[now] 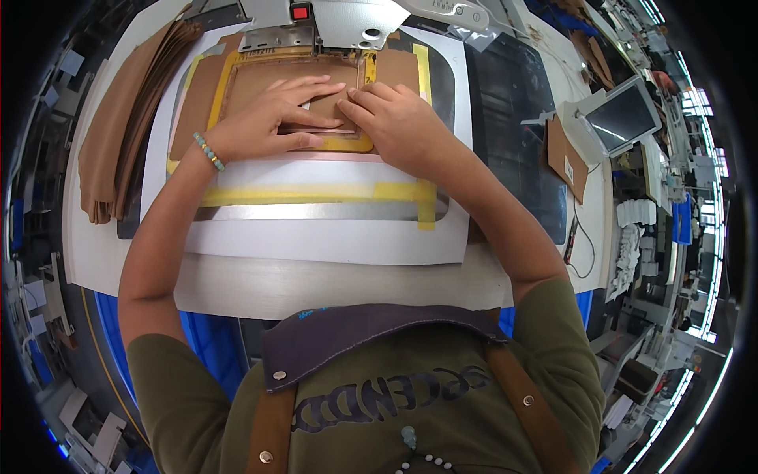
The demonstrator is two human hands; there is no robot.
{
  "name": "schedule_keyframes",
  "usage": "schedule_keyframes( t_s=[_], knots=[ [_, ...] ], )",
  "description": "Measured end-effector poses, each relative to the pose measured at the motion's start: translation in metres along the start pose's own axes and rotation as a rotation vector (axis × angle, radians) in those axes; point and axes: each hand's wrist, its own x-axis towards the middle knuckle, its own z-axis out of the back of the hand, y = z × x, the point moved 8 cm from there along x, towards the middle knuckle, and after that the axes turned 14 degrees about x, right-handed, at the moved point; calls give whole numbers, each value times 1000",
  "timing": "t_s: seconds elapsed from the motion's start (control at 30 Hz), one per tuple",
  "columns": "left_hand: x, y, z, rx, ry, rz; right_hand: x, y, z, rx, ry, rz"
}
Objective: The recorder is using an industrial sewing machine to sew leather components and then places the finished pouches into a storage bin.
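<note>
Left hand point(272, 118), right hand point(395, 118), pressing brown piece point(328, 107), possibly leather

Tan leather piece point(328, 104): small, flat, smooth, light brown; lies inside the opening of the frame, mostly covered by the fingers of both hands, one corner and a strip of its middle visible.

Yellow-edged frame point(347, 144): rectangular template, brown face with yellow border; lies flat on the tabletop directly below the sewing head, long side running left to right, near edge pinkish.

Left hand point(268, 118): flat, fingers spread, pressing on the piece and frame.

Right hand point(395, 118): fingertips bent down onto the piece, touching the left fingers.
</note>
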Motion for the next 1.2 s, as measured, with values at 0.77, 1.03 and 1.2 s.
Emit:
schedule_keyframes(
  t_s=[0.77,1.03,1.2],
  knots=[
    [31,23,9,78,34,42,-60,-79,37,323,-239,-323],
    [43,41,9,-22,37,145,-64,-88,35,354,-270,-329],
    [44,58,4,-62,95,314,-65,-90,37,330,-266,-328]
  ],
)
